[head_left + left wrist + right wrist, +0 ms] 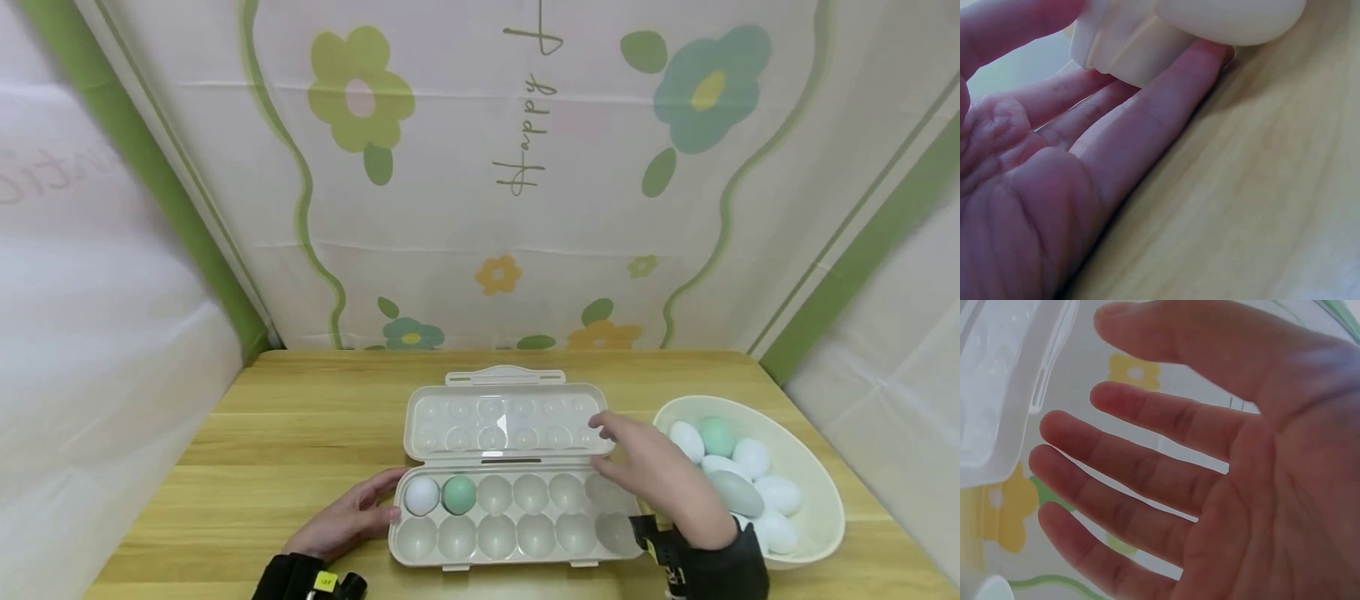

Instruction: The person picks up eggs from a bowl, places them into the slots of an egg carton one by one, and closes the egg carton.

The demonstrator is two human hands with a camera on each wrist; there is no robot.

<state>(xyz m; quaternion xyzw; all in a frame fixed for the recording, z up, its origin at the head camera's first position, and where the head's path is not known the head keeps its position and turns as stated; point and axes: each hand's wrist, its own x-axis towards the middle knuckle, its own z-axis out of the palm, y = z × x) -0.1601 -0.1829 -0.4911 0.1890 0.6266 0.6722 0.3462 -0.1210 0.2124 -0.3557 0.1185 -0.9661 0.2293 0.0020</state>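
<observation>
An egg box (514, 515) lies open on the table, its clear lid (504, 421) folded back toward the wall. A white egg (422, 496) and a green egg (458, 495) sit side by side in the far row, at its left end. My left hand (348, 517) holds the box by its left end; in the left wrist view its fingers reach under the pale box wall (1141, 53). My right hand (645, 462) hovers over the box's right end with nothing in it. The right wrist view shows its fingers (1141, 475) spread and the palm bare.
Right of the box stands a cream bowl (821, 508) with several white eggs (777, 494), a green egg (717, 437) and a grey-green egg (735, 493). The wooden table (300, 433) ends at a flower-printed cloth wall (450, 217), with cloth on both sides too.
</observation>
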